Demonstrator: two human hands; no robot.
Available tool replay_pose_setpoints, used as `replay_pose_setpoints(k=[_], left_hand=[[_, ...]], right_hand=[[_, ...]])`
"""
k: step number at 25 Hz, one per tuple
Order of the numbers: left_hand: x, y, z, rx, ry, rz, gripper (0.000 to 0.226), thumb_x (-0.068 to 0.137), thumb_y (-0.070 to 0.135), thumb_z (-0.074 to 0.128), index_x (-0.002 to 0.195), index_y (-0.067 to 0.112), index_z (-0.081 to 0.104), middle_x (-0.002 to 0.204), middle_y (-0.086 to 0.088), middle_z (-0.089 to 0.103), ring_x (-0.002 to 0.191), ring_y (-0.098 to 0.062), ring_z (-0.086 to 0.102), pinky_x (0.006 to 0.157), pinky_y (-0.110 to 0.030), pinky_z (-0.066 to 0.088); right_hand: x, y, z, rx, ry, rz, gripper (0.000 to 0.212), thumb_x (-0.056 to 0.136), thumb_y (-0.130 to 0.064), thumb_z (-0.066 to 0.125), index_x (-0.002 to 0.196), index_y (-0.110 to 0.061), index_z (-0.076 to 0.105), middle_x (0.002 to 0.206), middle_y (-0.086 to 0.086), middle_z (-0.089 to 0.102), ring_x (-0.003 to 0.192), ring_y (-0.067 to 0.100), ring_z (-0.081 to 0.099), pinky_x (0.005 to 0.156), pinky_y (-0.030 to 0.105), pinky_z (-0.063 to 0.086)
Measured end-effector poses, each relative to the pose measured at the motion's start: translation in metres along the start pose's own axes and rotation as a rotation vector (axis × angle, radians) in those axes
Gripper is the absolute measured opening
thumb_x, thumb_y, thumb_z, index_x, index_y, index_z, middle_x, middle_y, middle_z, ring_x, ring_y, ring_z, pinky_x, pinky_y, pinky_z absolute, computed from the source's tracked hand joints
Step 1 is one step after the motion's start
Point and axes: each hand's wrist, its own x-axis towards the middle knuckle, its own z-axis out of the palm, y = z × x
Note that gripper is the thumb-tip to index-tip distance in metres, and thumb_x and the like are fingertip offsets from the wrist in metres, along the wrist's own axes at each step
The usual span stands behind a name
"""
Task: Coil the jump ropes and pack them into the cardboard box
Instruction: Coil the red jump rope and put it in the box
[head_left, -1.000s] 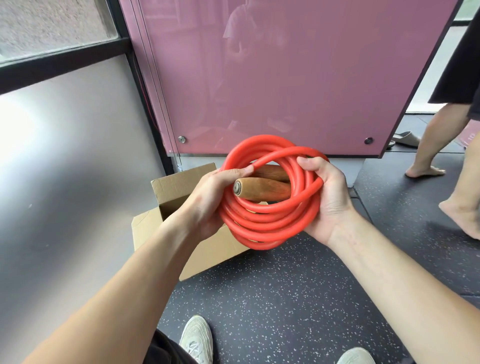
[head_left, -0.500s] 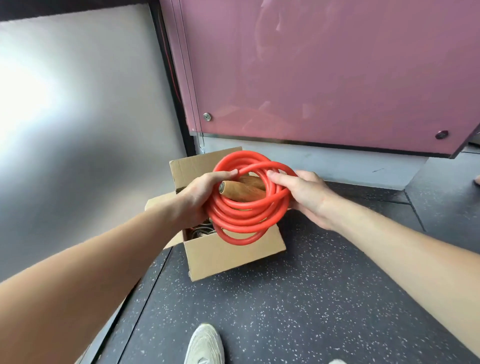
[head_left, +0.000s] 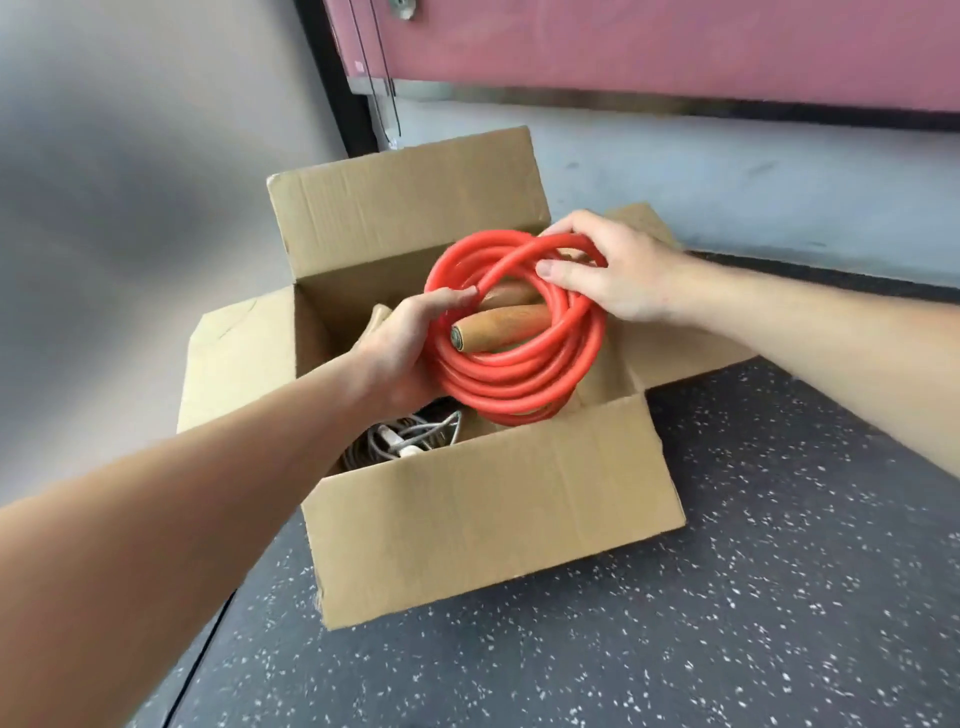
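Left hand (head_left: 402, 353): wrapped around the left side of the red jump rope (head_left: 519, 384), thumb laid over the top strand, fingers hidden beneath the coil.
Right hand (head_left: 608, 270): gripped the upper right of the same coil, fingers curled over the outer loops, thumb pressed on the strand crossing the middle.
Red jump rope: wound into a thick round coil of several loops, held at centre frame between both hands, over the open mouth of the cardboard box (head_left: 488, 525), lower loops dipped below the level of the box's near wall; whether it touched the bottom, could not be told.
Wooden handles (head_left: 498, 325): two, tucked through the middle of the coil, side by side, butt ends pointed toward the left hand.
Cardboard box: open, all four flaps spread, back flap stood upright toward the upper middle of the frame, set on the floor.
Grey cord (head_left: 410, 441): bundled inside the box at its lower left corner, below the left wrist, with a white piece among the strands.
Floor (head_left: 727, 597): dark with pale speckles, filled the lower right of the frame.
Pink panel (head_left: 649, 47): across the top of the frame, behind the box.
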Motion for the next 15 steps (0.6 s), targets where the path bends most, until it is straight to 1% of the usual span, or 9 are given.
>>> replay_pose_setpoints(k=[2, 4, 5, 7, 8, 10, 12, 13, 15], left_hand=[[0.013, -0.013, -0.008, 0.058, 0.032, -0.12, 0.044, 0.089, 0.031, 0.05, 0.123, 0.009, 0.066, 0.125, -0.017, 0.067, 0.113, -0.036, 0.063, 0.104, -0.042, 0.045], [0.02, -0.017, -0.013, 0.16, 0.078, -0.185, 0.041, 0.086, 0.032, 0.046, 0.113, 0.01, 0.068, 0.112, -0.017, 0.069, 0.099, -0.033, 0.065, 0.093, -0.039, 0.048], [0.024, -0.017, -0.015, 0.23, 0.109, -0.217, 0.043, 0.085, 0.034, 0.044, 0.112, 0.009, 0.068, 0.105, -0.017, 0.071, 0.091, -0.031, 0.067, 0.088, -0.038, 0.052], [0.031, -0.018, -0.018, 0.475, 0.189, -0.273, 0.047, 0.086, 0.041, 0.046, 0.111, 0.008, 0.068, 0.092, -0.015, 0.075, 0.081, -0.029, 0.073, 0.086, -0.041, 0.058], [0.033, -0.018, -0.019, 0.654, 0.222, -0.278, 0.046, 0.086, 0.045, 0.048, 0.106, 0.009, 0.068, 0.086, -0.014, 0.077, 0.078, -0.028, 0.075, 0.085, -0.043, 0.06], [0.036, -0.02, -0.021, 1.156, 0.286, -0.199, 0.048, 0.083, 0.059, 0.049, 0.084, 0.015, 0.067, 0.08, -0.011, 0.076, 0.073, -0.027, 0.075, 0.077, -0.039, 0.061], [0.036, -0.023, -0.02, 1.706, 0.42, 0.031, 0.058, 0.08, 0.076, 0.044, 0.068, 0.02, 0.055, 0.081, -0.008, 0.072, 0.079, -0.028, 0.07, 0.069, -0.032, 0.053], [0.037, -0.027, -0.018, 1.856, 0.47, 0.172, 0.061, 0.08, 0.08, 0.042, 0.071, 0.021, 0.051, 0.083, -0.008, 0.07, 0.081, -0.03, 0.069, 0.064, -0.032, 0.046], [0.038, -0.038, -0.011, 1.946, 0.455, 0.311, 0.061, 0.085, 0.078, 0.038, 0.092, 0.018, 0.051, 0.088, -0.008, 0.069, 0.084, -0.032, 0.069, 0.06, -0.033, 0.039]], right_hand=[[0.016, 0.012, 0.007, -0.131, -0.121, -0.01, 0.023, 0.095, -0.04, 0.064, 0.114, -0.027, 0.061, 0.093, -0.013, 0.066, 0.088, 0.004, 0.063, 0.08, 0.014, 0.048], [0.036, 0.015, 0.014, -0.224, -0.252, -0.01, 0.026, 0.094, -0.042, 0.063, 0.115, -0.027, 0.061, 0.1, -0.006, 0.067, 0.097, 0.015, 0.064, 0.091, 0.031, 0.051], [0.046, 0.014, 0.016, -0.272, -0.319, -0.005, 0.026, 0.095, -0.042, 0.063, 0.116, -0.027, 0.06, 0.101, -0.005, 0.067, 0.098, 0.017, 0.064, 0.093, 0.037, 0.051], [0.062, 0.012, 0.021, -0.379, -0.443, 0.005, 0.026, 0.094, -0.041, 0.063, 0.117, -0.029, 0.059, 0.103, -0.004, 0.068, 0.097, 0.018, 0.065, 0.093, 0.04, 0.052], [0.067, 0.011, 0.023, -0.446, -0.498, 0.012, 0.025, 0.094, -0.039, 0.063, 0.117, -0.029, 0.059, 0.103, -0.005, 0.068, 0.096, 0.018, 0.065, 0.091, 0.038, 0.052], [0.073, 0.009, 0.033, -0.625, -0.581, 0.022, 0.022, 0.097, -0.032, 0.059, 0.118, -0.026, 0.057, 0.101, -0.006, 0.062, 0.093, 0.018, 0.059, 0.082, 0.031, 0.047], [0.072, 0.01, 0.049, -0.773, -0.57, 0.033, 0.024, 0.098, -0.023, 0.056, 0.121, -0.022, 0.055, 0.105, 0.001, 0.06, 0.097, 0.023, 0.056, 0.076, 0.028, 0.039], [0.071, 0.014, 0.058, -0.827, -0.541, 0.046, 0.026, 0.097, -0.018, 0.056, 0.123, -0.021, 0.055, 0.113, 0.005, 0.062, 0.104, 0.026, 0.057, 0.076, 0.029, 0.038], [0.063, 0.022, 0.073, -0.89, -0.485, 0.075, 0.036, 0.095, -0.011, 0.055, 0.13, -0.02, 0.052, 0.127, 0.007, 0.06, 0.122, 0.03, 0.053, 0.083, 0.033, 0.041]])
